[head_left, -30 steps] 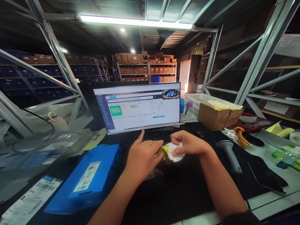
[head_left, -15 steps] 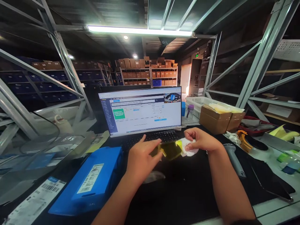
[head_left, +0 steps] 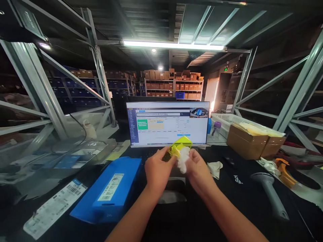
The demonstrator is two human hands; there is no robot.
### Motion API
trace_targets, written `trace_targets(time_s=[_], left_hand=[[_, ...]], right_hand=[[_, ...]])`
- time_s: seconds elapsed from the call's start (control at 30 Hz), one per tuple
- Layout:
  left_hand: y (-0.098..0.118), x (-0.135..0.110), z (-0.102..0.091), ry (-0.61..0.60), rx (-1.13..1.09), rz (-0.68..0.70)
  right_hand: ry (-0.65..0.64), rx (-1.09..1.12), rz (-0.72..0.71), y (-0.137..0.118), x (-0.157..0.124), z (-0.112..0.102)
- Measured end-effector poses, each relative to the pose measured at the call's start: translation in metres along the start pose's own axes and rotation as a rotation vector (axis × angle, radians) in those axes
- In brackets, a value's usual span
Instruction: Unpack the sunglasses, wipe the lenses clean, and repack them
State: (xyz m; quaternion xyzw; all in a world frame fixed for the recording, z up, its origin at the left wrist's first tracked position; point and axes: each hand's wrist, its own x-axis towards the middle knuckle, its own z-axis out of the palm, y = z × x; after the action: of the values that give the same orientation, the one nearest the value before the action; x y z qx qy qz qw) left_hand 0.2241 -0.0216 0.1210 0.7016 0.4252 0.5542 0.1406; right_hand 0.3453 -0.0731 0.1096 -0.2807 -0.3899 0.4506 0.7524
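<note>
"Yellow see-through piece (head_left: 185,140): where?"
"Before the monitor (head_left: 164,136), gripped in my left hand (head_left: 158,169); my right hand (head_left: 199,169) pinches crumpled white tissue (head_left: 183,159), hiding part of it."
"Around you?"
"Smooth blue box (head_left: 126,191) left, curved grey scanner (head_left: 272,195) right."

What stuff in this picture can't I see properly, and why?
All in the head view:
- Part of the shiny yellow see-through piece: hidden behind the crumpled white cloth in the right hand.
- Inside of the blue cardboard box: hidden by its shut top.
- Print on its white paper label: too small and blurred.
- Bare forearms: cut off by the bottom edge.
</note>
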Motion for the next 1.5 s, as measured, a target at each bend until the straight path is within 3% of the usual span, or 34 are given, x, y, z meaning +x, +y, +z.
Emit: trace_targets(time_s=[0.23, 0.5, 0.63, 0.73, 0.87, 0.93, 1.1, 1.23, 1.5], left_hand=[[0.0, -0.011, 0.013, 0.049, 0.064, 0.251], [0.007, -0.016, 0.011, 0.094, 0.064, 0.467], [0.008, -0.013, 0.004, 0.069, 0.071, 0.517], [0.008, -0.007, -0.004, -0.008, 0.12, 0.495], [0.009, -0.002, -0.01, -0.2, 0.145, 0.437], [0.011, -0.001, -0.011, -0.276, 0.134, 0.421], [0.014, -0.003, -0.009, -0.397, 0.11, 0.405], [0.016, -0.004, -0.01, -0.433, 0.13, 0.427], [0.015, -0.013, -0.004, -0.289, 0.269, 0.533]], right_hand=[[0.231, -0.061, -0.079, -0.007, 0.002, -0.007], [0.236, -0.074, 0.083, -0.05, 0.015, -0.035], [0.199, -0.1, 0.084, -0.054, 0.019, -0.044], [0.25, -0.112, -0.028, -0.053, 0.026, -0.052], [0.425, -0.204, -0.372, -0.064, 0.033, -0.066], [0.388, -0.308, -0.43, -0.072, 0.03, -0.067], [0.127, -0.701, -0.326, -0.075, 0.004, -0.049], [0.0, -0.937, -0.27, -0.064, -0.009, -0.039], [-0.158, -1.32, -0.293, -0.052, -0.006, -0.029]])
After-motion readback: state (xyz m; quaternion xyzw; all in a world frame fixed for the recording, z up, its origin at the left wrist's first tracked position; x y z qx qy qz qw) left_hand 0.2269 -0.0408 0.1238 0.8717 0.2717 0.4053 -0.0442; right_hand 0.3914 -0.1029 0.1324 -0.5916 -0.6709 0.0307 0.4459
